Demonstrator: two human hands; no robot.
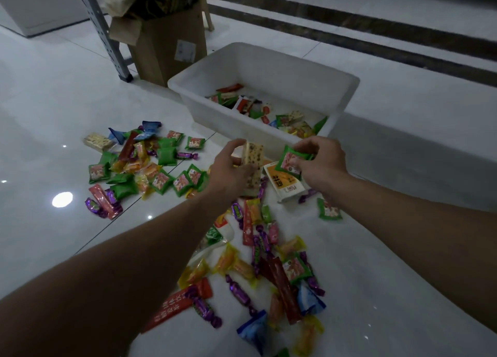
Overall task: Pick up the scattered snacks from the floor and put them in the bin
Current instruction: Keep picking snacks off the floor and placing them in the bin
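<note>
A white plastic bin [347, 87] stands on the tiled floor and holds several snack packets. My left hand [228, 168] grips a pale nougat bar [252, 157] just in front of the bin's near wall. Beside it, my right hand [320, 157] pinches a green snack packet [289, 161], also held above the floor. Many wrapped snacks [150, 168] lie scattered on the floor to the left. More scattered candies [269, 270] lie below my hands, between my forearms.
A brown cardboard box [166, 47] stuffed with bags stands behind the bin, next to a grey metal rack leg [107, 33]. A white-and-orange packet [285, 184] lies under my right hand. The glossy white floor [403, 168] stretches to the right.
</note>
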